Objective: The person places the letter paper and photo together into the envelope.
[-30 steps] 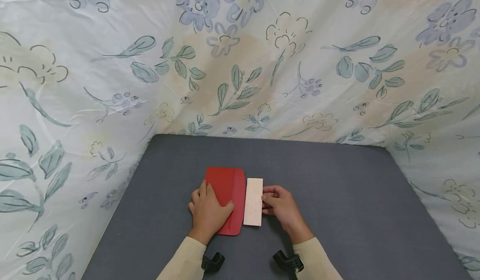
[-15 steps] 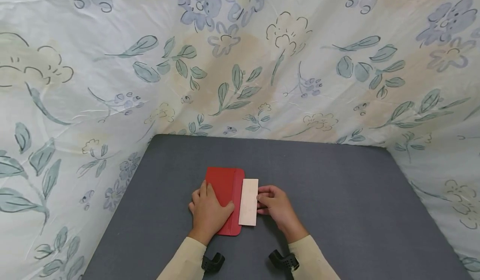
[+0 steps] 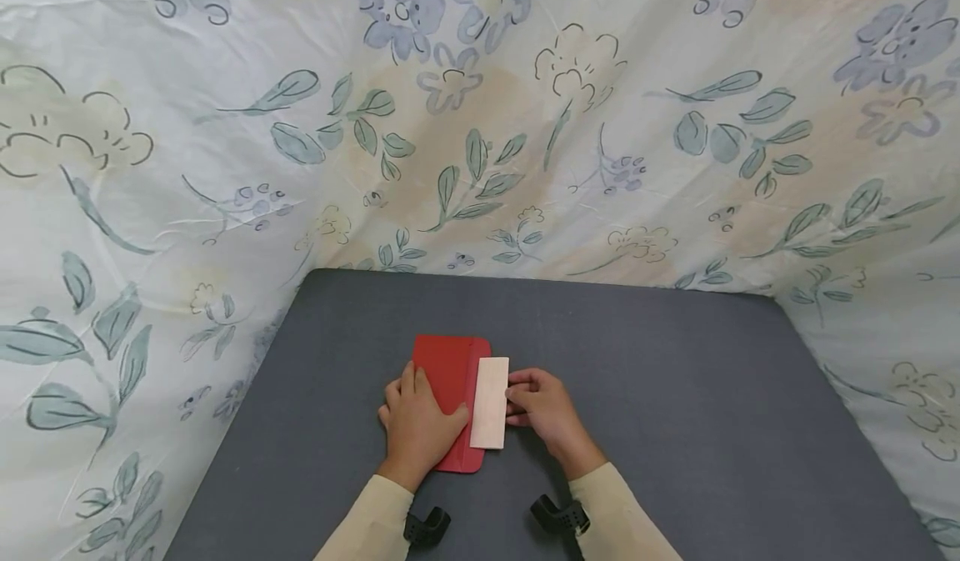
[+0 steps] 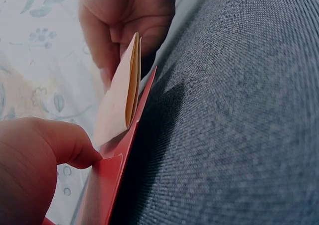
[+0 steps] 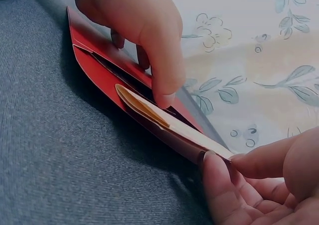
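A red envelope [image 3: 442, 361] lies on the grey table, its flap open toward the right. Across its body rests my left hand [image 3: 420, 428], thumb at the edge of the pocket mouth; in the left wrist view that thumb [image 4: 75, 145] holds the pocket's edge. My right hand [image 3: 551, 411] pinches the right edge of a folded cream paper [image 3: 490, 403] between thumb and fingers. The paper overlaps the flap, its left edge close by the pocket mouth. Its folded layers show in the right wrist view, where a dark gap marks the envelope's opening [image 5: 119, 73].
A grey cloth-covered table [image 3: 675, 394] stretches around the hands. Floral fabric [image 3: 480, 127] hangs behind it and along both sides. Black wrist mounts [image 3: 427, 528] sit on both sleeved wrists.
The right hand has moved left with the folded paper, from beside the envelope to over its flap. The left hand and the envelope have stayed nearly in place.
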Action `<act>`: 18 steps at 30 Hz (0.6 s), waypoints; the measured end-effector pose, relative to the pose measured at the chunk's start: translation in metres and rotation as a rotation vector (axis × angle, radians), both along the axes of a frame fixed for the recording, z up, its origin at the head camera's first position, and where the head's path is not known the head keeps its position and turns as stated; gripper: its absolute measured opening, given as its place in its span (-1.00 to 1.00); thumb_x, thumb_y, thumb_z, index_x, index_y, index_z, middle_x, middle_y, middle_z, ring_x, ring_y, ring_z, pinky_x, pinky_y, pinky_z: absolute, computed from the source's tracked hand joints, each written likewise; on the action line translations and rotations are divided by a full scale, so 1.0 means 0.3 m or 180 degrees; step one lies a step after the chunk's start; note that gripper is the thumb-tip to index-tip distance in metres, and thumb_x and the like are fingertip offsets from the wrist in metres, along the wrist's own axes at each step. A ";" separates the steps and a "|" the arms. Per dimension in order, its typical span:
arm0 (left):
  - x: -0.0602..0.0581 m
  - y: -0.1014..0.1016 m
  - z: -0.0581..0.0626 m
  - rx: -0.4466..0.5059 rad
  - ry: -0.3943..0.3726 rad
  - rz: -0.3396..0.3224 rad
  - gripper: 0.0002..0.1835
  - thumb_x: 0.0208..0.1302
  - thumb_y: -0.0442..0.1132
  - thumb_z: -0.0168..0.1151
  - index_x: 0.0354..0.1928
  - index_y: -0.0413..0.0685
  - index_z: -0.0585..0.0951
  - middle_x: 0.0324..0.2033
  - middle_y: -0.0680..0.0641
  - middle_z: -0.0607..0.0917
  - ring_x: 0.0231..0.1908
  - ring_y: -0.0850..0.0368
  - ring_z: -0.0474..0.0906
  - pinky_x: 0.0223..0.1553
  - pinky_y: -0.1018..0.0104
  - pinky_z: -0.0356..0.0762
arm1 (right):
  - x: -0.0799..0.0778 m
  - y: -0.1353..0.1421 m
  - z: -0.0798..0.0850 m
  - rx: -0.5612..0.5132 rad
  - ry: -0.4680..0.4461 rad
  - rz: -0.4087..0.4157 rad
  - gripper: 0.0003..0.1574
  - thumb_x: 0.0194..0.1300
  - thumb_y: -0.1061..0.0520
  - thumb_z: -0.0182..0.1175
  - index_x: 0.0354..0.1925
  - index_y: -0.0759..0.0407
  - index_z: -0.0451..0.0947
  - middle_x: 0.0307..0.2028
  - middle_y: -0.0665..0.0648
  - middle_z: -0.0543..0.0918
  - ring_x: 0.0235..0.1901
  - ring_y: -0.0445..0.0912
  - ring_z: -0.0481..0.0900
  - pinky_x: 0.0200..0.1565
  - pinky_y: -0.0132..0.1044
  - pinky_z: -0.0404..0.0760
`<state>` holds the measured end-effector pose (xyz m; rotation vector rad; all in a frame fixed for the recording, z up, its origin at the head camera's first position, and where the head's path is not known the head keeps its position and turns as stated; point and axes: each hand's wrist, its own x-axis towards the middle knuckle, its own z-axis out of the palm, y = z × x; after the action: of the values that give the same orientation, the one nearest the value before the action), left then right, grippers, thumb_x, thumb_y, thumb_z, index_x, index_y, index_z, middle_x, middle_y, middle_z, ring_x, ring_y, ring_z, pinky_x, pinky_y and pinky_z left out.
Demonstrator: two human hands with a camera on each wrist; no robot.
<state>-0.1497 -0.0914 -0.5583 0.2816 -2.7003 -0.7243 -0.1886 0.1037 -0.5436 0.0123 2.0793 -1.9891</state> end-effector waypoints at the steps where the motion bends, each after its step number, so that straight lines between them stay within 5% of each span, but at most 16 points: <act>1: 0.000 0.000 0.000 0.0002 -0.0012 -0.0001 0.08 -0.22 0.16 0.44 0.32 -0.35 0.30 0.32 -0.27 0.24 0.15 -0.19 0.17 -0.03 -0.23 0.17 | -0.001 -0.002 0.001 0.0009 0.0002 0.0004 -0.66 0.28 0.28 0.19 0.01 0.39 0.46 -0.26 0.32 0.59 -0.40 0.06 0.63 -0.36 -0.10 0.65; 11: -0.007 0.000 0.000 0.0001 -0.0121 -0.0010 0.08 -0.20 0.17 0.42 0.34 -0.33 0.29 0.33 -0.25 0.23 0.15 -0.15 0.15 -0.02 -0.20 0.16 | 0.002 -0.016 0.031 0.0021 -0.0013 0.0095 -0.64 0.31 0.30 0.15 0.05 0.43 0.42 -0.23 0.39 0.57 -0.32 0.22 0.62 -0.32 -0.04 0.64; 18: -0.009 0.001 0.000 -0.0009 -0.0137 0.0002 0.07 -0.19 0.17 0.40 0.34 -0.32 0.29 0.33 -0.25 0.22 0.15 -0.15 0.14 -0.02 -0.20 0.15 | -0.018 -0.029 -0.003 0.0008 -0.0040 0.0045 -0.67 0.28 0.30 0.17 0.00 0.39 0.45 -0.29 0.31 0.58 -0.41 0.06 0.64 -0.37 -0.09 0.65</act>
<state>-0.1525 -0.0910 -0.5584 0.3006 -2.7415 -0.7223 -0.1939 0.0950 -0.5446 0.0107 2.0684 -1.9733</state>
